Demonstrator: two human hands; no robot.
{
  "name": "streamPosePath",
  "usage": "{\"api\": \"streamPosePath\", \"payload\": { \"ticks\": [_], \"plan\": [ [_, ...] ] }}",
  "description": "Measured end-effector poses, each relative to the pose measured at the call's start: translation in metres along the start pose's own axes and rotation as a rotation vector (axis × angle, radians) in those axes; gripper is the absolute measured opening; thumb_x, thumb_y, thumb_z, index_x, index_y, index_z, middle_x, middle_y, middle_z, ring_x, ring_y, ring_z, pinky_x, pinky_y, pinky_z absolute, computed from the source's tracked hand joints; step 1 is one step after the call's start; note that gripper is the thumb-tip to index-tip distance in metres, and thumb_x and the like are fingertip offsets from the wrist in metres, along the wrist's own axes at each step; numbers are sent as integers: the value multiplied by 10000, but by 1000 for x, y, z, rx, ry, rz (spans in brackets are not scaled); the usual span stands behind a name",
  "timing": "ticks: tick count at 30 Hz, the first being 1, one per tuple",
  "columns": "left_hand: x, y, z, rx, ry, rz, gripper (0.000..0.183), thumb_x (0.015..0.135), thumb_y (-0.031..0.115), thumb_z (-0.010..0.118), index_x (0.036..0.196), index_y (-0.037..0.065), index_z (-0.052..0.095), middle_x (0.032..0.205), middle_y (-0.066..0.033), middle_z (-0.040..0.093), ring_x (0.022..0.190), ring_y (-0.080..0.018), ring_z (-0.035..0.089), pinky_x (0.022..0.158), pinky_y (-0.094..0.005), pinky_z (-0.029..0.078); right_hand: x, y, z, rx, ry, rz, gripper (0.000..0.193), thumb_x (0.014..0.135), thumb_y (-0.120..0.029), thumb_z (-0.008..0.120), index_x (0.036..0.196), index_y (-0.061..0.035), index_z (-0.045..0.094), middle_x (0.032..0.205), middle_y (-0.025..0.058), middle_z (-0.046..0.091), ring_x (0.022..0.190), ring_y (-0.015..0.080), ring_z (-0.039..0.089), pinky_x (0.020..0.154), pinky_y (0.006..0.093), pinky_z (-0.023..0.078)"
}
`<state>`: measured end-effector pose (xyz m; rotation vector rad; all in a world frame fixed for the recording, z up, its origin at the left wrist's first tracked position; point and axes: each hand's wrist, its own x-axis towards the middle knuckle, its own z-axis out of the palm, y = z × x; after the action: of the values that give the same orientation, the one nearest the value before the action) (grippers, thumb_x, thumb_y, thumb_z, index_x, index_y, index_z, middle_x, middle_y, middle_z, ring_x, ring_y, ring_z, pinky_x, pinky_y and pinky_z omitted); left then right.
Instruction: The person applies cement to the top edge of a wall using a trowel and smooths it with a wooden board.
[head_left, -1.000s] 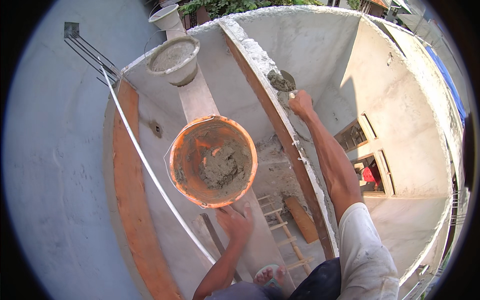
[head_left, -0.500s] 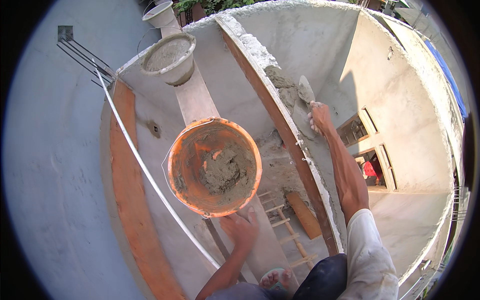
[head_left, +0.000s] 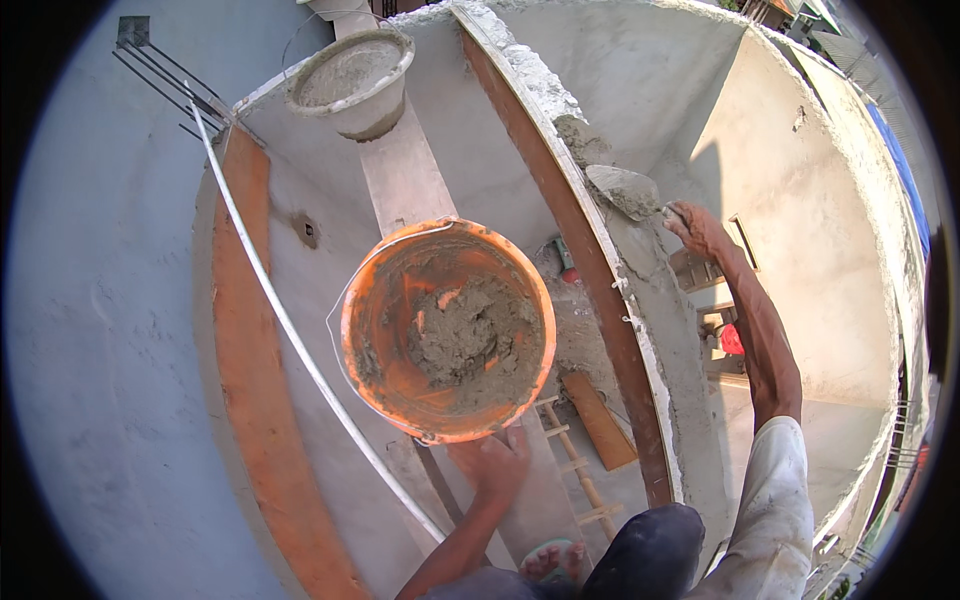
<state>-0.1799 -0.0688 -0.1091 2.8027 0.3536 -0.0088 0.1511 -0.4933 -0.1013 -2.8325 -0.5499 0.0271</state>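
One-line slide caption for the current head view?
Right hand holds a trowel at mortar atop a wall; left hand touches an orange bucket.

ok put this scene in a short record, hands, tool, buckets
left hand: at the near underside of the round orange plastic bucket, fingers partly hidden
right hand: holding a grey metal trowel
trowel blade: over the rough grey wall top
orange bucket contents: wet grey mortar
other bucket: round, whitish-grey, beyond the orange one, on a narrow pale plank

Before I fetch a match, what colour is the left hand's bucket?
The bucket is orange, clearest in the head view.
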Motion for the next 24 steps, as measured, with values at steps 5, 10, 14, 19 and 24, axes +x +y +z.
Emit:
{"api": "streamPosePath", "payload": {
  "ticks": [5,10,14,19,24],
  "plan": [
    [0,-8,5,-71,-61,-71,753,873,427,632,1408,-61,428,1407,-320,399,1304,-507,354,1059,-627,270,13,-13,2,-270,-177,108,331,991,-289,574,1289,-146,556,1176,99,630,1137,315,613,913,507,516],
    [-11,-22,21,46,-136,-61,749,885,450,625,1438,-22,439,1441,-303,398,1327,-512,347,1083,-631,253,72,-34,28,-415,-11,137,310,1004,-326,542,1267,-163,535,1209,79,614,1126,300,628,859,553,518],
    [-6,-18,11,20,-173,-29,708,893,468,618,1421,14,492,1437,-283,422,1331,-504,359,1093,-639,247,127,-45,54,-326,11,318,242,998,-310,543,1178,-151,560,1109,64,655,1007,312,678,783,540,538],
    [-2,-3,-3,-133,-192,39,691,884,465,633,1392,9,522,1414,-286,450,1330,-496,367,1088,-639,259,156,-26,76,-254,74,381,165,968,-209,556,952,-67,638,756,70,687,838,313,726,670,434,571],
    [4,-23,-4,-60,2,1,673,862,412,677,1311,-60,512,1326,-302,460,1246,-488,408,1054,-602,294,138,-83,63,-486,-326,58,162,878,-203,653,863,-43,629,752,116,672,749,269,700,618,392,532]
  ]
}}
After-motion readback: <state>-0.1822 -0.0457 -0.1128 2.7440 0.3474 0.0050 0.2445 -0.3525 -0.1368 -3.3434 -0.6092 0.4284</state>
